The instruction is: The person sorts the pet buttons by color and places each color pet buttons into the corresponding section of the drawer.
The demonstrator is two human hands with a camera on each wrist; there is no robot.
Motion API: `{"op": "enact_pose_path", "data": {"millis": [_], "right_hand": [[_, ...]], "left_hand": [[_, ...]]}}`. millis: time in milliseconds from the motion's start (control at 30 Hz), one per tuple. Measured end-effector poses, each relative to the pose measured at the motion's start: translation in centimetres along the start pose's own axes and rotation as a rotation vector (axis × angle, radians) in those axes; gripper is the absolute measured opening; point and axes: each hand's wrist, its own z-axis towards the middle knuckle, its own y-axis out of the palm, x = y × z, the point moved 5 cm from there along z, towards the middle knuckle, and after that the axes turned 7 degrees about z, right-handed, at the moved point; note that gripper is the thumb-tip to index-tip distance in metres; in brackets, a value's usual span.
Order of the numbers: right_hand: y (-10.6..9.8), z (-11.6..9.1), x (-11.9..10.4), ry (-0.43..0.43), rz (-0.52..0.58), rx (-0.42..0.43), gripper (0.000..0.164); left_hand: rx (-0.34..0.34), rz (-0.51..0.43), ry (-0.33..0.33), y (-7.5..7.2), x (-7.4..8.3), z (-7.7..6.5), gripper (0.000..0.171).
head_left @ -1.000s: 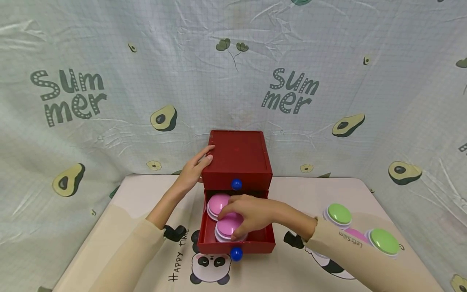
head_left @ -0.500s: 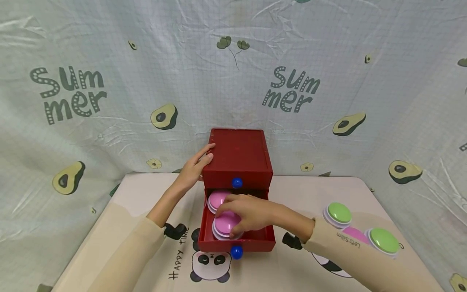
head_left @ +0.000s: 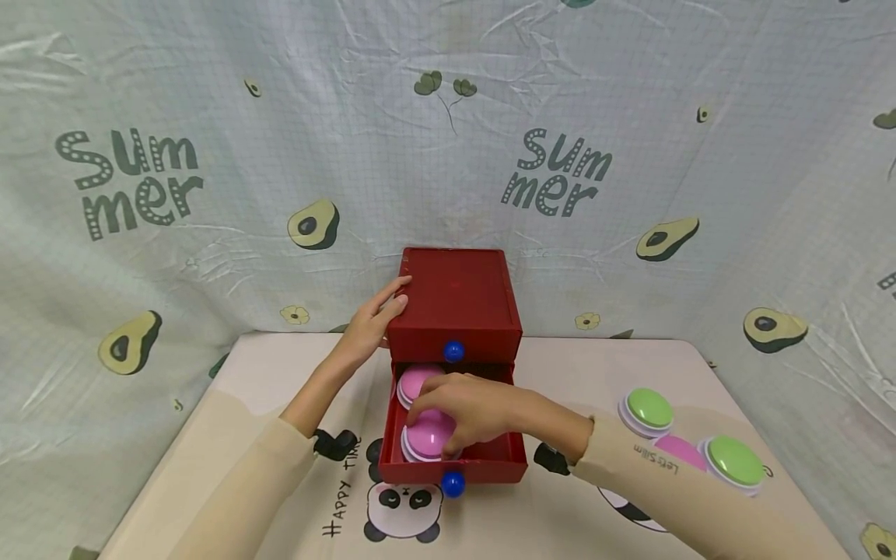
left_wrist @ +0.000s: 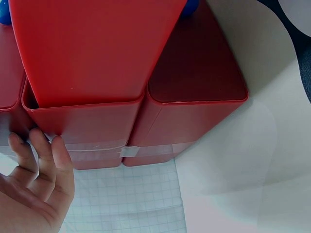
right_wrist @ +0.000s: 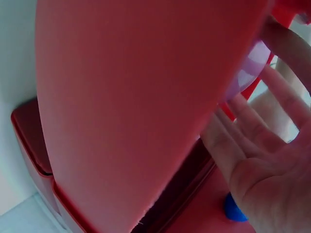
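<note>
A red drawer cabinet stands against the back cloth, its lower drawer pulled out. My left hand rests against the cabinet's left side, and its fingers touch the wall in the left wrist view. Inside the drawer are two pink dome buttons on white bases. The rear button sits at the back left. My right hand reaches into the drawer and grips the front button, thumb and fingers curled at its edges. In the right wrist view the drawer wall hides most of a pink button.
Two green dome buttons, one farther back and one nearer, lie on the right of the table with a pink button between them, partly behind my sleeve. A blue knob juts from the drawer front.
My right hand has shifted slightly left in the drawer, and the front pink button has moved left with it. My left hand stays in place on the cabinet.
</note>
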Motion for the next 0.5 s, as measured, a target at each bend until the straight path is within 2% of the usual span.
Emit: {"op": "enact_pose_path", "data": {"millis": [200,500], "right_hand": [[0.21,0.11,-0.11,-0.032,0.001,-0.001,0.051],[-0.04,0.21,0.13,-0.063,0.065,0.013,0.042]], "left_hand": [[0.003,-0.001,0.003,0.02,0.10,-0.06,0.053],[0.011,0.020,-0.001,-0.04,0.08,-0.06,0.053]]}}
